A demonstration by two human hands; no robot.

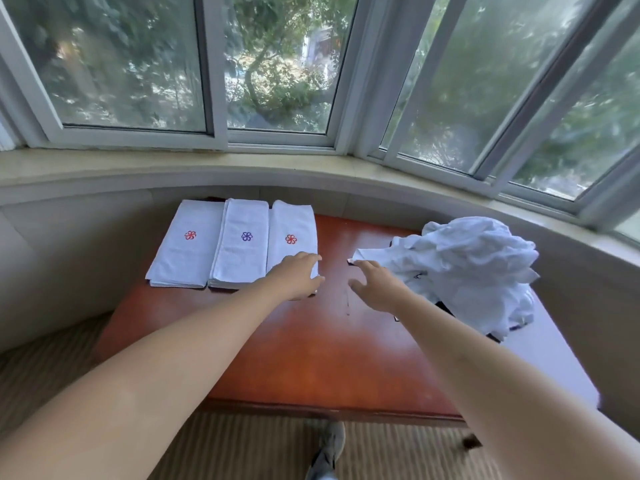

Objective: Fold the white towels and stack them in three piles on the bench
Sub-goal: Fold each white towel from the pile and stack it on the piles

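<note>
Reddish-brown wooden desk, glossy top, sits in a curved bay under a row of white-framed windows w/ green trees outside; pale stone sill runs along the curve, beige padded wall below it. Striped carpet in front of the desk, one grey shoe at the bottom edge.

Three folded white towel piles lie side by side on the desk's far left, edges touching: left pile w/ red flower logo, middle pile w/ purple logo, right pile w/ red logo. Heap of unfolded white towels on the desk's right side, well apart from the piles, bare wood between them.

Left hand lies palm down on the near corner of the right pile, fingers straight, grip released, holding nothing. Right hand hovers over bare wood just beside the heap, fingers spread & relaxed, grip released; fingertips near a loose towel corner sticking out of the heap, can't tell if touching
</note>
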